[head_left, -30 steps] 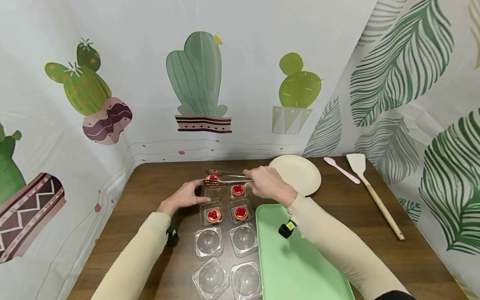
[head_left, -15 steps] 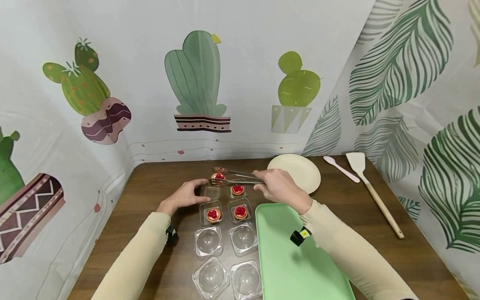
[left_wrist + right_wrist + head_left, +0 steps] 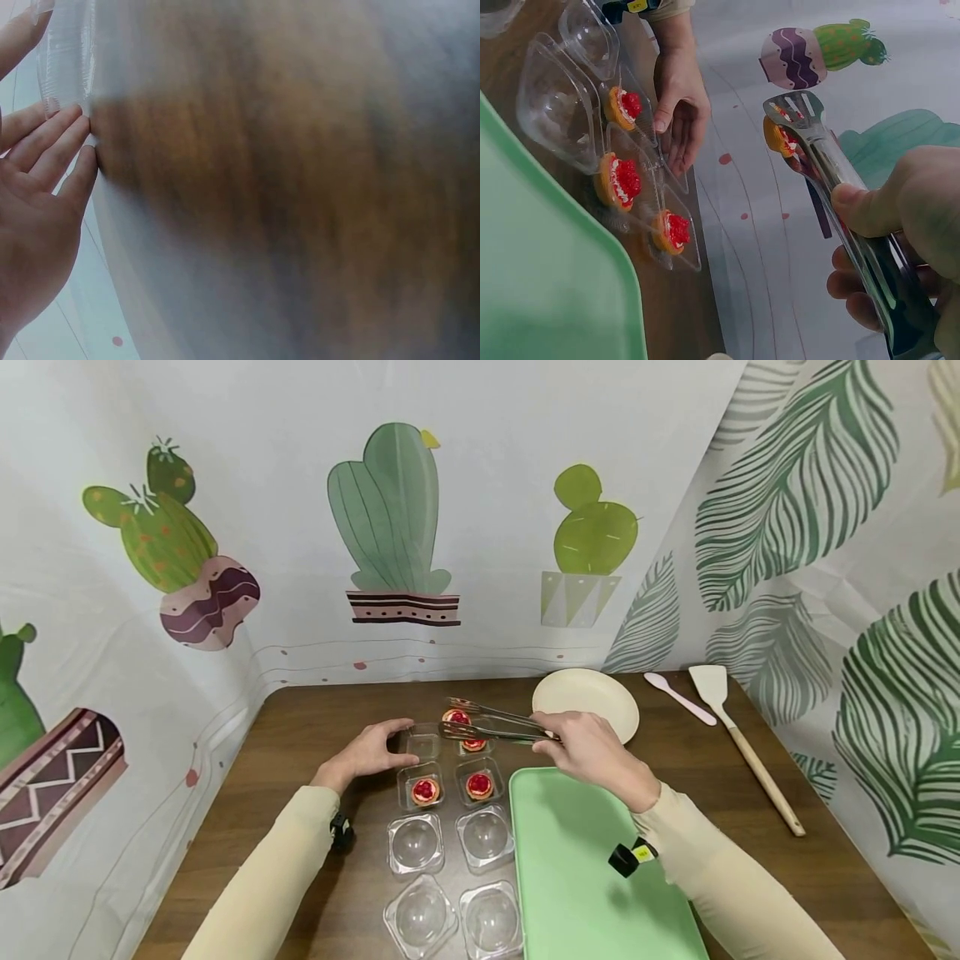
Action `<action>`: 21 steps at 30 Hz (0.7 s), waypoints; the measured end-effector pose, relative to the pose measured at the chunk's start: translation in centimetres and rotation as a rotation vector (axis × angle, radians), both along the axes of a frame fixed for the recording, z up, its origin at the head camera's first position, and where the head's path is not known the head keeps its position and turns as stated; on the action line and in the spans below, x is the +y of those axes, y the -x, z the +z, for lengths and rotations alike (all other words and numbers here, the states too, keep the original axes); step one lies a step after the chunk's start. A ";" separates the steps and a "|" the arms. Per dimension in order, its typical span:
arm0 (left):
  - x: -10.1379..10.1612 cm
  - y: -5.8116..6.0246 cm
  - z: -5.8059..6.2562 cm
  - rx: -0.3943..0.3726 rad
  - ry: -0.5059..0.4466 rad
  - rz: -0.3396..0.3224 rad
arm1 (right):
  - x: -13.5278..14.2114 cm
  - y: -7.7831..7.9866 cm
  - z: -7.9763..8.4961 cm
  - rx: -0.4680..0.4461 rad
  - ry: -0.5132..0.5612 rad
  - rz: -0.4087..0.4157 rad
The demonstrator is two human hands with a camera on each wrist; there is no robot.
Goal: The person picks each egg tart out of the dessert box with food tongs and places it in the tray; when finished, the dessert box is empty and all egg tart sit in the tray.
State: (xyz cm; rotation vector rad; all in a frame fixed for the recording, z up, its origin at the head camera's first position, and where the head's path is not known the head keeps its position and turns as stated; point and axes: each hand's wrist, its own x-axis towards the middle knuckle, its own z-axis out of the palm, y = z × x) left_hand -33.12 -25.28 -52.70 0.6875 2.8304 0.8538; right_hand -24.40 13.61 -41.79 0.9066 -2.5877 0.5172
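My right hand (image 3: 596, 750) grips metal tongs (image 3: 840, 180), with a red-topped tart (image 3: 774, 139) between their tips. In the head view the tongs and tart hang over the back-right container, partly covering the tart (image 3: 474, 746) inside it. My left hand (image 3: 366, 750) spans the back-left clear plastic container (image 3: 424, 743), thumb on the near side, fingers on the far side. No tart shows in that container. In the left wrist view, nearly straight fingers (image 3: 56, 142) touch the container's wall (image 3: 67, 60). Two more containers nearer me each hold a tart (image 3: 425, 791).
Several clear containers with domed lids (image 3: 416, 843) lie along the near middle. A green tray (image 3: 600, 877) is right of them. Behind stand a cream plate (image 3: 585, 693), a pink spoon (image 3: 678, 697) and a white spatula with a wooden handle (image 3: 757, 764).
My right hand has moved to the right and slightly nearer, carrying the tongs and tart from over the back-left container toward the back-right one. My left hand has stayed in place.
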 end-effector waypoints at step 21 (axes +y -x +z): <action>-0.1 -0.1 0.0 0.026 -0.028 -0.013 | 6.2 -4.2 -4.0 0.045 -0.030 -0.054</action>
